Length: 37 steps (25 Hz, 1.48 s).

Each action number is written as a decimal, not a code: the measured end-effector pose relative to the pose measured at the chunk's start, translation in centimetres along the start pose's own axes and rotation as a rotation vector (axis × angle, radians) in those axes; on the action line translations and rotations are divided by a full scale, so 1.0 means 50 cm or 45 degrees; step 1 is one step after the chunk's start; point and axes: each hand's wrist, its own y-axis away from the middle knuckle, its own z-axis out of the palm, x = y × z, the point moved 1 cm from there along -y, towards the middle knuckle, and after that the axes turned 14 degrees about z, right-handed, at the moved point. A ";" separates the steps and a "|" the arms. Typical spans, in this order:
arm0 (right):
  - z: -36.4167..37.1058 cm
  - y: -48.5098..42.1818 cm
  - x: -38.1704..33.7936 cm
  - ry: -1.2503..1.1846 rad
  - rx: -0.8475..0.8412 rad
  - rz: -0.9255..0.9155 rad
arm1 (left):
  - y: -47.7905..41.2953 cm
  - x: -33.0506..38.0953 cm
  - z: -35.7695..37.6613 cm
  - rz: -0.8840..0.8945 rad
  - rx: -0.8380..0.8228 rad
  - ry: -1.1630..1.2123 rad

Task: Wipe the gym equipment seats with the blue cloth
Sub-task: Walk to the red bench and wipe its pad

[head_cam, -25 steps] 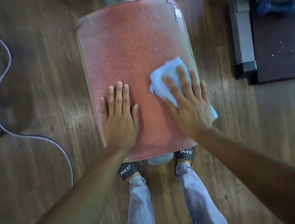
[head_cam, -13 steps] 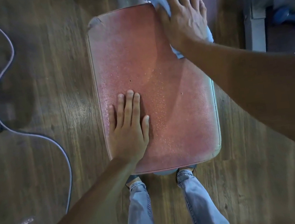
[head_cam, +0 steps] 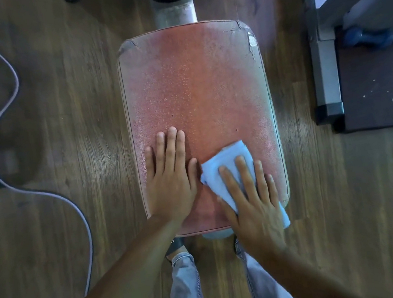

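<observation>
A worn red padded seat (head_cam: 196,85) fills the middle of the head view, cracked at its far corners. My left hand (head_cam: 171,177) lies flat on the near left part of the seat, fingers apart, holding nothing. My right hand (head_cam: 253,201) presses a folded blue cloth (head_cam: 227,162) flat onto the near right part of the seat. The cloth sticks out beyond my fingertips and past the outer edge of my palm. The two hands nearly touch.
A grey post (head_cam: 175,13) carries the seat at the far end. A grey cable (head_cam: 2,105) snakes over the wooden floor at the left. A metal frame (head_cam: 325,67) and a blue dumbbell (head_cam: 369,37) on a dark mat stand at the right. My legs (head_cam: 185,289) are below.
My right hand drew the cloth back from the seat's far right corner to the near right part. My left hand stayed flat on the seat.
</observation>
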 end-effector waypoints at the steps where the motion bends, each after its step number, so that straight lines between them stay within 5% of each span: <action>1: -0.002 -0.021 -0.009 -0.001 0.001 0.006 | 0.000 0.000 0.002 -0.001 0.000 0.000; 13: -0.122 -0.539 -0.209 -0.229 0.114 0.123 | 0.001 -0.002 0.013 0.010 0.042 0.022; 19: -0.054 -0.332 -0.146 -0.162 0.211 0.095 | 0.003 -0.004 0.015 -0.007 0.034 0.060; 23: -0.037 -0.192 -0.119 -0.255 0.051 0.129 | 0.001 -0.001 0.005 -0.002 0.027 0.099; 27: -0.079 -0.223 -0.082 -0.750 0.013 0.202 | -0.030 0.040 -0.042 -0.186 0.191 0.207; 32: -0.096 -0.304 0.029 -0.835 0.124 0.276 | -0.154 0.191 -0.042 -0.147 0.179 0.211; 37: -0.097 -0.352 0.028 -0.758 0.125 0.137 | -0.196 0.154 0.017 -0.233 0.142 0.034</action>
